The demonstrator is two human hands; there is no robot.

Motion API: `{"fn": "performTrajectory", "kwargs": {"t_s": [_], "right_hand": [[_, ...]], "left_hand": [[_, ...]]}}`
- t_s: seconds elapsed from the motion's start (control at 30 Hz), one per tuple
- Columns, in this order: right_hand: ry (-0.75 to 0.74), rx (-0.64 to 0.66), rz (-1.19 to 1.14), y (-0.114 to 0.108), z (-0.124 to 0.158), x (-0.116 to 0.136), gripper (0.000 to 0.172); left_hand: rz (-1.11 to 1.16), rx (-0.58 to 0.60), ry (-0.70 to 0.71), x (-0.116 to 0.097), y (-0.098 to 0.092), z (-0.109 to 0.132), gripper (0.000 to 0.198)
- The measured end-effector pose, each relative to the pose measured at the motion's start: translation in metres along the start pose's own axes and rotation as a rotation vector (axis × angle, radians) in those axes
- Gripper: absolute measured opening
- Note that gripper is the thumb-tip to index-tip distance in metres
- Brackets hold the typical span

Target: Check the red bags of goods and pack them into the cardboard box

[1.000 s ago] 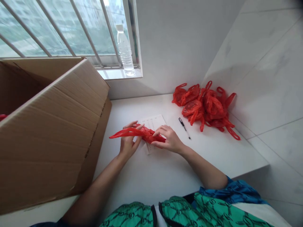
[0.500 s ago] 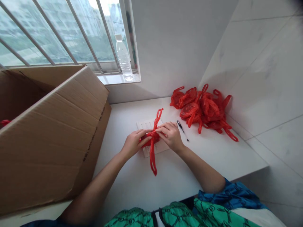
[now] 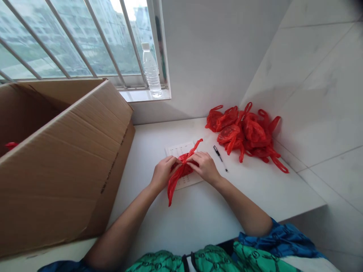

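Red plastic carrier bag, frame centre, over printed sheet. Left hand and right hand each pinch its gathered neck. Likely light, soft, slippery film, easy to tear; neck's the best hold. White tabletop leaves room below centre; cardboard box blocks left, tabletop edge runs lower right.

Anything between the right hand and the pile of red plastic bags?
Yes: in the head view, a slim black-and-clear pen lies on the white tabletop between the right hand and the pile of red plastic bags.
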State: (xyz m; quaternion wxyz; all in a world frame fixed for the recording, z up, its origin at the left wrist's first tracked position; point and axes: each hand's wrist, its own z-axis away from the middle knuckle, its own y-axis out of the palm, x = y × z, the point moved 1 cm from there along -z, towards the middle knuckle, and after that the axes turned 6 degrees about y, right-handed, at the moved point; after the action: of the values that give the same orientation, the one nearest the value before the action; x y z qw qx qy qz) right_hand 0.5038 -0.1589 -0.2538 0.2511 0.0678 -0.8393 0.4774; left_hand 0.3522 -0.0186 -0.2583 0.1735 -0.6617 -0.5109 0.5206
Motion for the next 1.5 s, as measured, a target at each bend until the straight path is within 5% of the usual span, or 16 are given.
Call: {"fn": "performTrajectory", "kwargs": {"t_s": [0.27, 0.4, 0.6, 0.83, 0.93, 1.07, 1.5], "right_hand": [[0.095, 0.026, 0.139, 0.003, 0.001, -0.005, 0.019], [0.087, 0.124, 0.138, 0.022, 0.004, -0.005, 0.042], [0.265, 0.304, 0.278, 0.03, 0.005, -0.031, 0.07], [0.095, 0.221, 0.212, 0.015, 0.002, -0.013, 0.071], [0.052, 0.193, 0.229, 0.031, 0.001, -0.006, 0.065], [0.081, 0.221, 0.308, 0.053, 0.002, -0.011, 0.064], [0.061, 0.173, 0.334, 0.063, 0.006, -0.015, 0.064]], "left_hand": [[-0.131, -0.034, 0.01, 0.003, -0.007, -0.002, 0.034], [-0.173, 0.139, 0.129, 0.005, 0.01, -0.003, 0.042], [-0.384, 0.169, -0.055, 0.027, 0.022, 0.003, 0.051], [-0.358, -0.029, 0.093, 0.006, 0.012, 0.001, 0.052], [-0.363, 0.074, 0.181, 0.004, 0.019, -0.004, 0.051], [-0.375, 0.194, 0.126, 0.015, 0.03, -0.005, 0.057], [-0.377, 0.176, 0.127, 0.018, 0.033, -0.001, 0.06]]}}
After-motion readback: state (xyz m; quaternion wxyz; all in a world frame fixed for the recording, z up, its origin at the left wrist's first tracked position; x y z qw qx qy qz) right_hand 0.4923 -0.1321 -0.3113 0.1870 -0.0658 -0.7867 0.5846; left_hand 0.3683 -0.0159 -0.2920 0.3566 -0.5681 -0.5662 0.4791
